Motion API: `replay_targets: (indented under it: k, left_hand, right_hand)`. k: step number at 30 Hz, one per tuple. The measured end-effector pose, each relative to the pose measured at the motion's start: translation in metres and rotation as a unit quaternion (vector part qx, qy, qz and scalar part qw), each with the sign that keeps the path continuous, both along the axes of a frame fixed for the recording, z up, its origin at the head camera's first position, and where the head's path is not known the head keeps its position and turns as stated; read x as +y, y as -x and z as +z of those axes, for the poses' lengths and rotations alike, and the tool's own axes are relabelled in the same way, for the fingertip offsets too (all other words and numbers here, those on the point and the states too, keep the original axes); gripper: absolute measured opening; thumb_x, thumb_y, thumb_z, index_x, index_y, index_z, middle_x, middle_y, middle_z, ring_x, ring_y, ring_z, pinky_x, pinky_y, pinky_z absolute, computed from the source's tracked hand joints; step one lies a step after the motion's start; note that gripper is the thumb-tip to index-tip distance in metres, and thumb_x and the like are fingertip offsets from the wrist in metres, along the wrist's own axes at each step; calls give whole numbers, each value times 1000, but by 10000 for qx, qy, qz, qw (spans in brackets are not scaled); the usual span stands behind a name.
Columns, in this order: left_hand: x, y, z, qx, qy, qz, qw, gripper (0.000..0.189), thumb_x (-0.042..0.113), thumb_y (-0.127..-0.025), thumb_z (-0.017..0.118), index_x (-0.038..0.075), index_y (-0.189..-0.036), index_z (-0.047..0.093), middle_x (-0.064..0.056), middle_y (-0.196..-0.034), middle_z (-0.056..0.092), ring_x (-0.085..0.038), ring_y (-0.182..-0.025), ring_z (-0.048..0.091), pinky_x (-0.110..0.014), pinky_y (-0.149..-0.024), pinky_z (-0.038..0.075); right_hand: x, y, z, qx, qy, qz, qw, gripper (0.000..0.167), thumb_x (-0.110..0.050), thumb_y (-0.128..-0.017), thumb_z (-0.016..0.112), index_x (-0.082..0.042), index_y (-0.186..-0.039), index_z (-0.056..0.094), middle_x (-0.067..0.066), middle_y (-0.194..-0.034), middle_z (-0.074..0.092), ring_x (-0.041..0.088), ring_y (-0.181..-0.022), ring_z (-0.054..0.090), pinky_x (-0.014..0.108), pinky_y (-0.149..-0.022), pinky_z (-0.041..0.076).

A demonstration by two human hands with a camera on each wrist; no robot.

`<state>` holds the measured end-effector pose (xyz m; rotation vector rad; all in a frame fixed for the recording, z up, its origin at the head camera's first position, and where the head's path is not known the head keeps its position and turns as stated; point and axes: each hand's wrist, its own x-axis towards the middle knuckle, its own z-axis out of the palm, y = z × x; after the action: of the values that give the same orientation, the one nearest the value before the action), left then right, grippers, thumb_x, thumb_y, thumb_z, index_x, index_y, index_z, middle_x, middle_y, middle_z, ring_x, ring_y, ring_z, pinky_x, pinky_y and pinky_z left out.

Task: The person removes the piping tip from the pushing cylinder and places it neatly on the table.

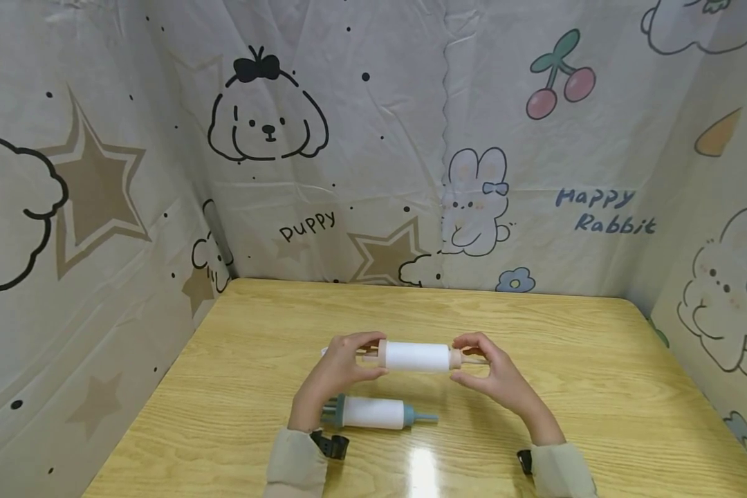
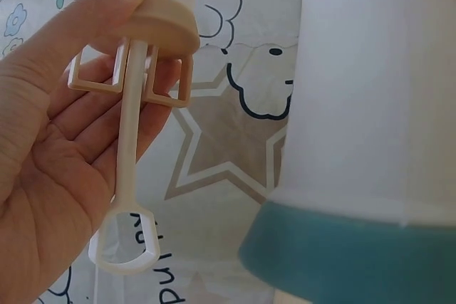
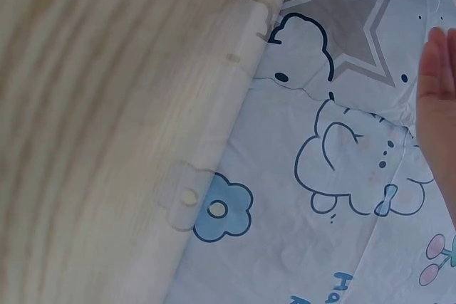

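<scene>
Near the middle of the table, a syringe with a white barrel (image 1: 417, 356) and beige end pieces lies crosswise between the two hands. My left hand (image 1: 342, 361) grips its beige collar (image 2: 153, 25), thumb on one side and fingers on the other. Below that collar hang two square loops and a plunger rod (image 2: 130, 126) with a ring at its end. At the nozzle end, thumb and fingers of my right hand (image 1: 494, 373) pinch around the beige cap (image 1: 455, 358). In the right wrist view, only part of the right hand (image 3: 438, 112) shows at the edge.
A second syringe, with a white barrel (image 1: 373, 413) and teal ends, lies on the wooden table (image 1: 224, 415) just nearer to me, partly behind the left wrist. Cloth (image 1: 380, 173) printed with cartoon animals and stars hangs behind and along both sides.
</scene>
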<state>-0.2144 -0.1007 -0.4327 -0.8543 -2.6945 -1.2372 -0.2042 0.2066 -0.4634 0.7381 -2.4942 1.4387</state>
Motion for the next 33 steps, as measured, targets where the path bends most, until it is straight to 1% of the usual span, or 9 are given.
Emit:
replay_targets:
  k: [3, 5, 7, 10, 13, 18, 25, 30, 33]
  left_hand:
    - [0, 0, 0, -27, 11, 6, 10000, 51, 20, -83, 79, 8, -130, 61, -11, -123, 69, -24, -106, 69, -34, -87, 60]
    - [0, -1, 0, -34, 4, -12, 10000, 52, 21, -83, 79, 9, -130, 61, -11, -124, 68, -24, -107, 69, -33, -87, 60]
    - [0, -2, 1, -72, -20, -7, 10000, 52, 20, -83, 79, 9, -131, 61, -11, -125, 68, -24, -108, 69, -33, -87, 60]
    - [0, -2, 1, -11, -2, -39, 10000, 52, 20, -83, 78, 8, -131, 61, -12, -125, 67, -24, -107, 69, -32, -86, 60]
    - [0, -3, 1, 23, -4, -39, 10000, 52, 19, -83, 79, 7, -130, 61, -12, -125, 68, -24, -106, 70, -33, -86, 60]
    - [0, -2, 0, 21, -42, -32, 10000, 51, 18, -83, 79, 6, -129, 61, -13, -124, 68, -24, -105, 70, -34, -86, 60]
    - [-1, -2, 0, 14, -10, -26, 10000, 51, 17, -82, 79, 6, -129, 62, -12, -123, 69, -24, -104, 70, -35, -86, 60]
    - [-1, -2, 0, 48, 14, 6, 10000, 51, 19, -82, 80, 7, -128, 62, -11, -122, 69, -23, -105, 70, -35, -86, 60]
    - [-1, -1, -1, 56, 24, 7, 10000, 51, 19, -82, 79, 7, -128, 62, -11, -122, 69, -23, -104, 70, -34, -86, 60]
  right_hand:
    - [0, 0, 2, -559, 20, -174, 9983, 31, -18, -95, 64, -6, -124, 57, 12, -119, 63, 0, -106, 56, 28, -92, 52]
    - [0, 0, 3, -967, 38, -302, 9948, 25, -22, -101, 55, -4, -117, 61, 11, -111, 67, 0, -98, 58, 28, -88, 54]
    - [1, 1, 3, -1254, -4, -307, 9916, 29, -25, -104, 48, -2, -108, 65, 11, -99, 69, 1, -89, 61, 30, -82, 56]
    - [1, 1, 4, -1508, -1, -152, 9885, 33, -26, -104, 47, 1, -101, 68, 13, -90, 70, 6, -81, 63, 35, -80, 58]
    - [2, 0, 3, -1596, 62, 11, 9872, 29, -24, -102, 52, 0, -106, 67, 15, -98, 70, 9, -87, 66, 38, -84, 58]
    - [2, -2, 3, -1321, 129, 32, 9911, 23, -21, -95, 64, -6, -114, 63, 12, -113, 66, 9, -104, 62, 37, -91, 56]
    - [2, -2, 1, -263, -161, -129, 9994, 29, -14, -87, 74, -13, -113, 63, 5, -113, 67, -2, -101, 58, 32, -92, 53]
    - [1, -1, -1, -120, -81, -67, 9999, 30, -11, -86, 75, -12, -114, 63, 7, -115, 67, -3, -101, 58, 41, -92, 55]
    - [1, -1, -2, -178, -26, -25, 9998, 31, -11, -87, 73, -11, -116, 62, 8, -116, 66, -5, -101, 58, 36, -93, 56]
